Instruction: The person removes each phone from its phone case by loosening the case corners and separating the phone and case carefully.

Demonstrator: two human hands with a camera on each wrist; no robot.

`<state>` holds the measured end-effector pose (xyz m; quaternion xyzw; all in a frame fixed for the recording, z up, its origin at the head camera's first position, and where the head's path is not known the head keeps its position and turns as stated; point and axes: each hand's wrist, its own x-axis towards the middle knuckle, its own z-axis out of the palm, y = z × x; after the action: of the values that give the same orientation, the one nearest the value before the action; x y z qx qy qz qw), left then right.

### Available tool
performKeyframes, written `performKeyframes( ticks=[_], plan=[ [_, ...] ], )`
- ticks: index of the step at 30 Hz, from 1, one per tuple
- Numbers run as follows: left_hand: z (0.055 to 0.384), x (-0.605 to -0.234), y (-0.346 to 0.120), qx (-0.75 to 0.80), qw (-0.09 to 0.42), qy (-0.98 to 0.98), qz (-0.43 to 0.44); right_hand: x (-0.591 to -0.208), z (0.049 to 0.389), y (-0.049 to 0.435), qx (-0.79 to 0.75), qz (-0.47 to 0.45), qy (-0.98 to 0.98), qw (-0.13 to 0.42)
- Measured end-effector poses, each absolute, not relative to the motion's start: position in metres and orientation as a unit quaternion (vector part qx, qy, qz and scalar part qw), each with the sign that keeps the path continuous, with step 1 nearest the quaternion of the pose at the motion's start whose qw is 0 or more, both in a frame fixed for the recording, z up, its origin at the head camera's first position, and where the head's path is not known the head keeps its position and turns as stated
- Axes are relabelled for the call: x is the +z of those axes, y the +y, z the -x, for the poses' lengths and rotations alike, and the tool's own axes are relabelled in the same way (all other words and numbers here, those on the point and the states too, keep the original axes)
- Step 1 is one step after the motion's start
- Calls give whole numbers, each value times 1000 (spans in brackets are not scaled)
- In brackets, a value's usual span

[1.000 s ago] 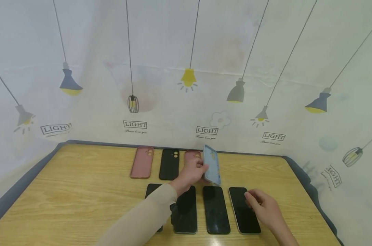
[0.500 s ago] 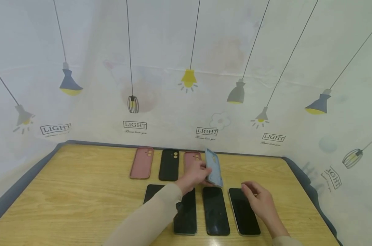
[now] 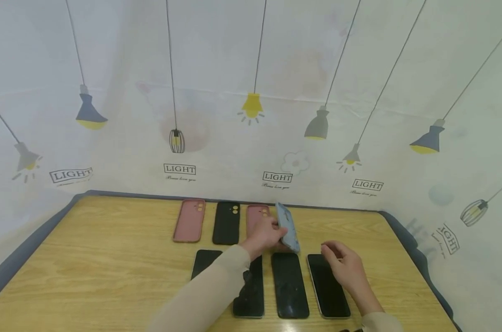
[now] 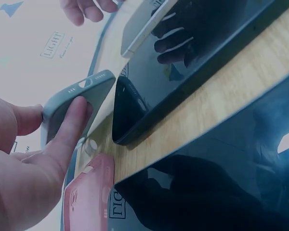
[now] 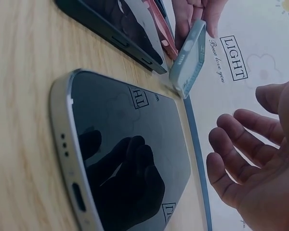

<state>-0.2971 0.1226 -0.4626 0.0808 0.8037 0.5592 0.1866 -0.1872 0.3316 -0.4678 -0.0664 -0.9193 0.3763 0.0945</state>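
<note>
My left hand [image 3: 264, 236] pinches a light blue phone case [image 3: 289, 227] by its left edge, thumb on one side and fingers on the other. The case stands tilted on edge near the back of the table, its lower end close to the table top. In the right wrist view, the rim and inner side of the blue case [image 5: 190, 60] show. My right hand [image 3: 347, 267] hovers over the rightmost phone [image 3: 329, 295], a dark-screened one with a silver frame. Its fingers are loosely bent and hold nothing; the phone's screen mirrors them.
Along the back of the wooden table [image 3: 89, 267] lie a pink case [image 3: 189, 221], a black case [image 3: 226, 223] and another pink case [image 3: 257, 214]. In front are more dark phones [image 3: 290, 286], partly hidden by the left forearm. Lamp-printed cloth [image 3: 218, 92] rises behind.
The blue case has shifted slightly right and down in my left hand, leaning over more. My right hand has moved a little forward and left above the rightmost phone.
</note>
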Motion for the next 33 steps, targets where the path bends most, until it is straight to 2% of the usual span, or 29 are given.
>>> performKeyframes(
  ticks=[8,33],
  plan=[
    [304,-466,131,483,144,858,-95,-467,191,330,383,74,-917,87],
    [300,-457,140,376,168,900,-144,-464,192,330,385,71,-917,75]
  ],
)
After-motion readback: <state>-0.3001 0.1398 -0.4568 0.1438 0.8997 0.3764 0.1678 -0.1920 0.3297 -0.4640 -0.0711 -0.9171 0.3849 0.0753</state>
